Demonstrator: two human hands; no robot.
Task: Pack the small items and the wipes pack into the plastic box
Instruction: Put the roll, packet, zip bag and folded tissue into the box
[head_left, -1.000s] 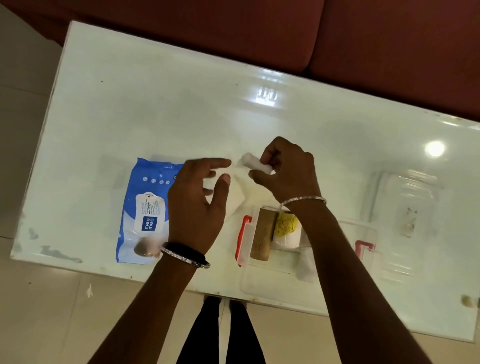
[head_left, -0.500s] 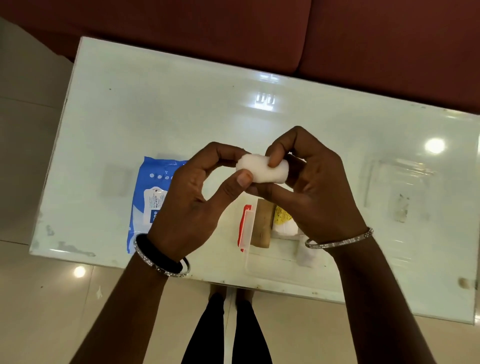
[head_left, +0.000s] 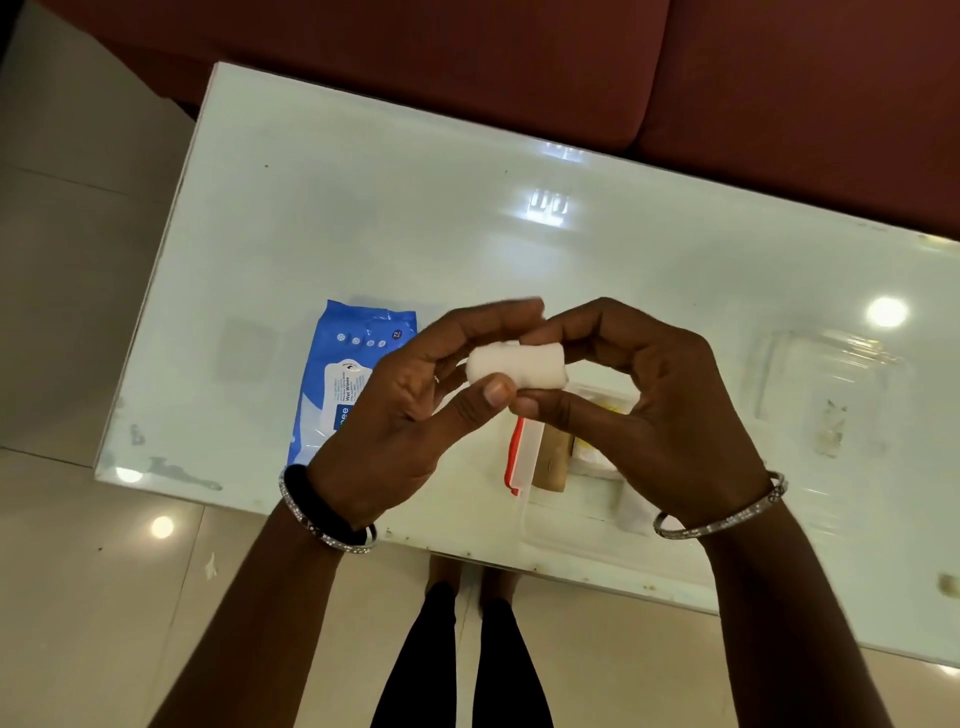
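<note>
A small white gauze roll (head_left: 514, 366) is held up above the table between both hands. My left hand (head_left: 410, 410) pinches its left end with thumb and fingers. My right hand (head_left: 649, 410) grips its right end. Below the hands sits the clear plastic box (head_left: 571, 525) with a red latch (head_left: 514, 457); a brown item (head_left: 553, 460) and a yellow-and-white item (head_left: 597, 447) lie inside, partly hidden by my right hand. The blue wipes pack (head_left: 343, 374) lies flat on the table left of the box, its right side behind my left hand.
The glass-topped table (head_left: 415, 234) stands in front of a dark red sofa (head_left: 519, 62). The box's clear lid (head_left: 831, 384) lies on the table at the right. My legs (head_left: 467, 660) show below the table's near edge, on the tiled floor.
My left hand has come up to the gauze roll that my right hand held alone a second ago. Both hands have lifted it nearer the camera. The view has shifted right.
</note>
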